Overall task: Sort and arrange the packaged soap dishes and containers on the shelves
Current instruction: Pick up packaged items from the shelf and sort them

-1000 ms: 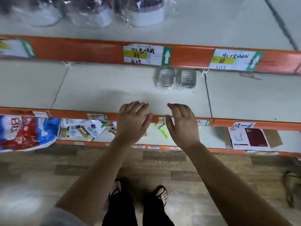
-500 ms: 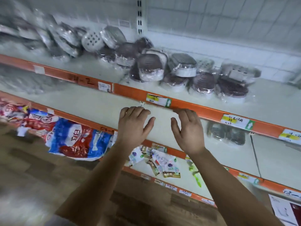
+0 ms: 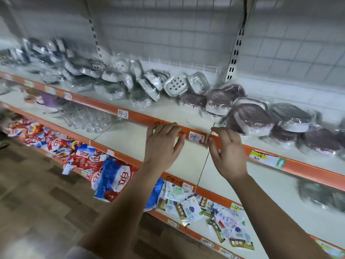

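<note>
left hand: i see it released, fingers loosely spread, holding nothing, in front of the orange shelf edge.
right hand: released and empty too, just beside the 04-2 label.
brown soap dishes: plastic-wrapped, heaped on the upper shelf, right of the hands.
white soap dishes: same shelf, further left.
bottom shelf: detergent bags, sachets.
</note>
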Demonstrator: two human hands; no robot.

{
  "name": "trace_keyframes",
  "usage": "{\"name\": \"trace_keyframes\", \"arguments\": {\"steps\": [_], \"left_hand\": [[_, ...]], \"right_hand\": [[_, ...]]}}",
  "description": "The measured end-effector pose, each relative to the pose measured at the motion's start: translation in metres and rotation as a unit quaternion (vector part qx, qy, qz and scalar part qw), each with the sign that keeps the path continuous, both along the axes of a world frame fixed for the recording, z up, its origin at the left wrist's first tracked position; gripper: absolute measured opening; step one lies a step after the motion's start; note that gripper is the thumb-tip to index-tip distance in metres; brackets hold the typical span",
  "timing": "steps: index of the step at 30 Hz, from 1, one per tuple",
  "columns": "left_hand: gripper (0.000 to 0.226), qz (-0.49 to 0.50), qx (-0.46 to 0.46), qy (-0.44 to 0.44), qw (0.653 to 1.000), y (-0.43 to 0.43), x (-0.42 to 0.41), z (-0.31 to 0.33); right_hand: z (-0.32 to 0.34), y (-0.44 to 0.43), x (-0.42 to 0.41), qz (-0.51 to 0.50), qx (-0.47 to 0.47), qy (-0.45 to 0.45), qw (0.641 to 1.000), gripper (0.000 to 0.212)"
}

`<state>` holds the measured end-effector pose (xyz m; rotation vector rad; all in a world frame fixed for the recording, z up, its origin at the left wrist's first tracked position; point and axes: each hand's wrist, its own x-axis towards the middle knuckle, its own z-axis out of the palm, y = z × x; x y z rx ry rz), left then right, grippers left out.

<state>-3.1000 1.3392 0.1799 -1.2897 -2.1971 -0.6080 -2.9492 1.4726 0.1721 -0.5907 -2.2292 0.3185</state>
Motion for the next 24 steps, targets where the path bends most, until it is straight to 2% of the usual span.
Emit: {"name": "trace_keyframes", "arguments": {"steps": [9,16,20,24], "left_hand": [[0.043,-0.014,0.010,-0.004,1.000,0.047,-0.085,0.012],[0.043,-0.022,0.001,0.021,1.000,0.093,-0.154,0.024],[0.042,-0.024,0.013,0.006,1.000,0.112,-0.178,0.029],[0.042,-0.040,0.010,0.020,0.999,0.119,-0.198,0.030]], "right_hand": [[0.036,0.060,-0.101,0.011,-0.017,-0.002,1.000,0.032],[0.061,0.116,-0.183,-0.009,-0.034,-0.107,0.994,0.047],[0.065,0.141,-0.225,-0.075,-0.022,-0.201,0.976,0.057],[0.066,0.160,-0.251,-0.110,-0.099,-0.233,0.961,0.068]]}}
